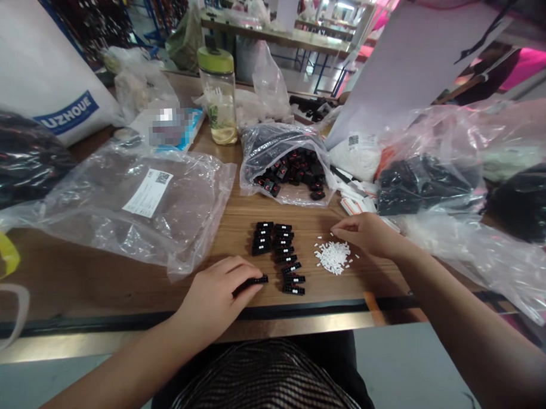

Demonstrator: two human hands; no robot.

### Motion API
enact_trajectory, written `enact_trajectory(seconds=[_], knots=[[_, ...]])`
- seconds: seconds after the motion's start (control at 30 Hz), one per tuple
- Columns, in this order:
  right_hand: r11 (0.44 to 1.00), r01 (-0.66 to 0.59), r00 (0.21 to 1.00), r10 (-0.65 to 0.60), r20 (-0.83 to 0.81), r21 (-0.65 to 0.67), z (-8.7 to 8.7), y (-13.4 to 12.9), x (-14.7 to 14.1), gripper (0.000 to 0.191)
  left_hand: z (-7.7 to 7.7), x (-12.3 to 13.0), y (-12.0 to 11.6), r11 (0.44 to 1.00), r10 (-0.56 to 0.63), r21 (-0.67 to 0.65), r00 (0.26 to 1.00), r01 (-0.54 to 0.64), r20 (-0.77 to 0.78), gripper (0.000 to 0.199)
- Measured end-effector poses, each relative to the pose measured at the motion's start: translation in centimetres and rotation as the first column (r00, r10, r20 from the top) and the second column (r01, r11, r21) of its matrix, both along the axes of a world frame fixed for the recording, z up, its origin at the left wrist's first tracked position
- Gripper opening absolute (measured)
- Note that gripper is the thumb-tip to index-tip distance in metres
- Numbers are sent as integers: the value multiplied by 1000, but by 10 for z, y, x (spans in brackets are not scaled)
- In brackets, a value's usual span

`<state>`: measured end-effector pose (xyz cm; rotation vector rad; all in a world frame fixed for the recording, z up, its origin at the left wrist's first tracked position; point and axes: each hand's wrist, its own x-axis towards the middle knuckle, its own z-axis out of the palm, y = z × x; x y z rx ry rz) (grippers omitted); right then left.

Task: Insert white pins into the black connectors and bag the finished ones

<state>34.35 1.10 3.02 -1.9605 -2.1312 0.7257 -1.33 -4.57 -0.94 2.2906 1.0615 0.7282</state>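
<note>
My left hand (224, 287) is closed on a black connector (258, 279) near the table's front edge. My right hand (363, 232) has its thumb and index finger pinched together at the upper right of a pile of small white pieces (334, 257); whatever is between the fingertips is too small to make out. Between my hands, black connectors with white dots lie in two columns: a short left column (261, 239) and a longer right column (286, 252) that bends toward the front edge.
Behind the columns, an open clear bag (287, 162) holds many black connectors. A flat plastic bag (147, 194) with a label lies left, and a green-lidded bottle (218, 99) stands behind. Bags with black parts (429, 184) and labelled white packets (357, 195) sit right.
</note>
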Motion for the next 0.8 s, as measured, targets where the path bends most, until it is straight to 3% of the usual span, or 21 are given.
enact_trajectory(seconds=[0.2,0.37,0.53,0.67,0.73,0.8], knots=[[990,-76,997,78,-9,122,-1,-5,-3,21,1,2,1,999,-15,32,1000,16,-27,7],[951,-241,960,204,190,193,4,-6,-5,22,2,2,0,1000,7,17,999,-6,-36,9],[980,-161,935,115,335,115,8,-2,-9,19,3,1,1,1000,23,-12,1000,-23,-11,10],[985,-101,990,86,109,138,21,-15,-43,17,3,0,0,1000,-2,-10,1000,3,14,9],[963,-183,978,198,-60,196,27,-27,-70,18,2,1,0,1000,-5,-15,1000,6,16,8],[912,-311,932,347,-102,267,30,-39,-99,17,2,1,0,1000,-10,-23,1000,11,18,9]])
